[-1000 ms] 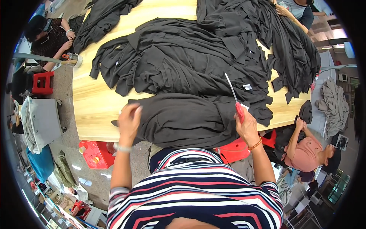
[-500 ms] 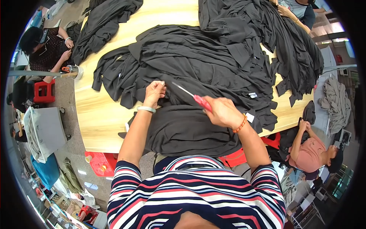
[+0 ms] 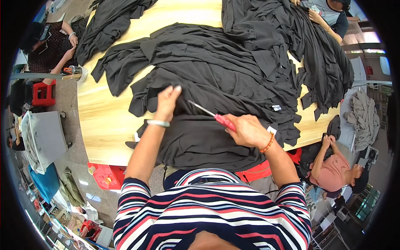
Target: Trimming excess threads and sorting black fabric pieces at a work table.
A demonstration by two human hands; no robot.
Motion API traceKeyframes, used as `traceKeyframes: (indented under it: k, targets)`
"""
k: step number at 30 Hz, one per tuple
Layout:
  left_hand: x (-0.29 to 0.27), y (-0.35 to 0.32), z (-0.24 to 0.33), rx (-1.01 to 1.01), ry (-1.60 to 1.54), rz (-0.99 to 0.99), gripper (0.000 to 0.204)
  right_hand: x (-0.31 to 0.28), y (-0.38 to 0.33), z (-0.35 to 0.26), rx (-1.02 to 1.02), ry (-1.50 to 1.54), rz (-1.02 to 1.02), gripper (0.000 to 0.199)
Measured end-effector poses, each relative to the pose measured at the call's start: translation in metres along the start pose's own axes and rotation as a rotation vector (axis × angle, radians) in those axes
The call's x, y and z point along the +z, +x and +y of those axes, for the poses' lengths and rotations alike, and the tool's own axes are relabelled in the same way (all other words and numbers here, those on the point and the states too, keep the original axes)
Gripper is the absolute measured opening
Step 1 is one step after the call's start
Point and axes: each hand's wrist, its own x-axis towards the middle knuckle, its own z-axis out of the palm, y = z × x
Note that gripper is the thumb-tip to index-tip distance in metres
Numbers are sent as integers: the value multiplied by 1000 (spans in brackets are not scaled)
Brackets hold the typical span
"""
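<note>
A heap of black garments (image 3: 216,71) lies spread on the table in front of me. My left hand (image 3: 166,102) is closed in a pinch on a black garment (image 3: 154,85) near the heap's left edge, its thumb tip pointing away from me. In my right hand (image 3: 250,130) is a slim red-handled tool (image 3: 225,122), which looks like small scissors. Its thin metal blade points up and left toward my left hand, over the black cloth and apart from the fingers. Another folded black garment (image 3: 204,141) lies between my forearms at the near edge.
The pale wooden table (image 3: 102,137) shows bare at the left. A clear cup (image 3: 82,75) with tools stands at its left edge. Red stools (image 3: 106,171) are below. Co-workers sit at the left (image 3: 50,50) and right (image 3: 333,171), and another handles black cloth at the far right.
The black cloth beside my left hand has shifted and spread at the left, and its small white tags there are out of sight. My right hand has drawn slightly nearer and rightward with the tool.
</note>
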Motion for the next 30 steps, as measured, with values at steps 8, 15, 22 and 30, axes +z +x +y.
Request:
traceKeyframes:
  k: [8,15,22,30]
  targets:
    - [6,76,68,-237,-240,-305,16,-38,16,-9,22,-57,52,34]
    - [73,103,117,114,-68,-320,20,-37,2,9,187,-34,177,32]
    - [37,47,34,905,916,74,34,-15,-13,19,247,0,154,32]
    - [-13,49,-9,242,667,0,21,-4,6,-8,-45,-75,67,23]
